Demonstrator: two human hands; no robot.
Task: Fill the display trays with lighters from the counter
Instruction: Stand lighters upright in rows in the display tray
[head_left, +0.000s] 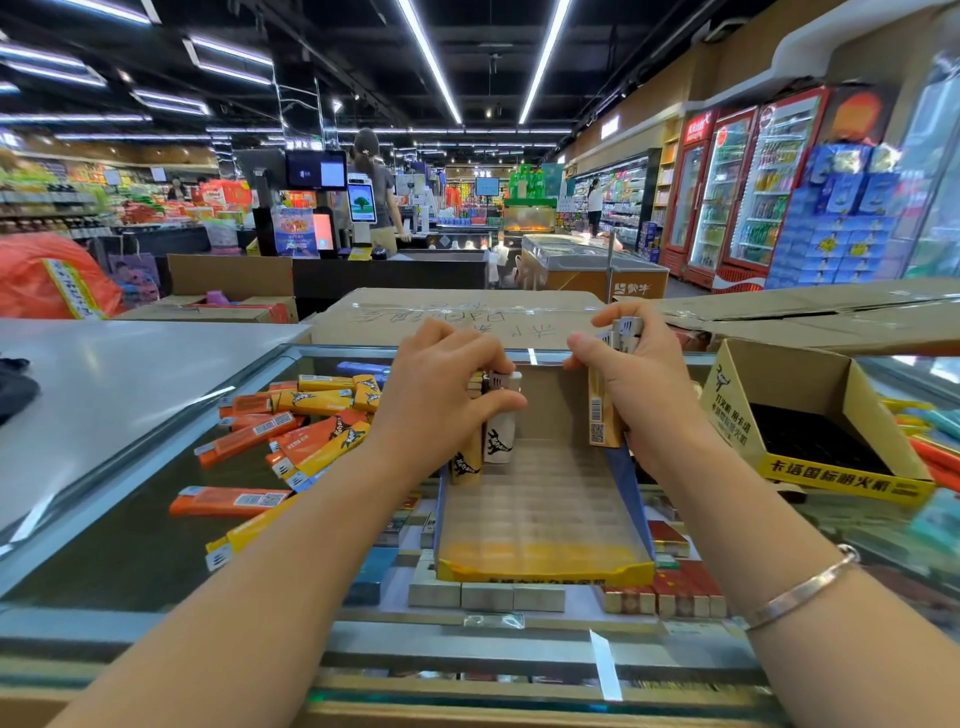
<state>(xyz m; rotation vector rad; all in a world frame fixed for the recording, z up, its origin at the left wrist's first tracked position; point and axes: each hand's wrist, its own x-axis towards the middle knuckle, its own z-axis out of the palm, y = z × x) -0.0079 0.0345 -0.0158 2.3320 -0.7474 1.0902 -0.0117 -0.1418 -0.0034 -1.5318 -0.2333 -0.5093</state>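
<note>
Chinese characters run along the yellow front lip of the second display tray (810, 447), and a kangaroo logo marks its side flap. The near display tray (545, 519), yellow-lipped with ribbed slots, sits on the glass counter (130, 545). The left hand (441, 395) grips upright lighters (493, 431), white and tan, bearing kangaroo prints, at the tray's back left. The right hand (634, 384) clasps more lighters (602, 410) showing a barcode and QR code. Loose orange and yellow lighters (306, 426) lie at left.
</note>
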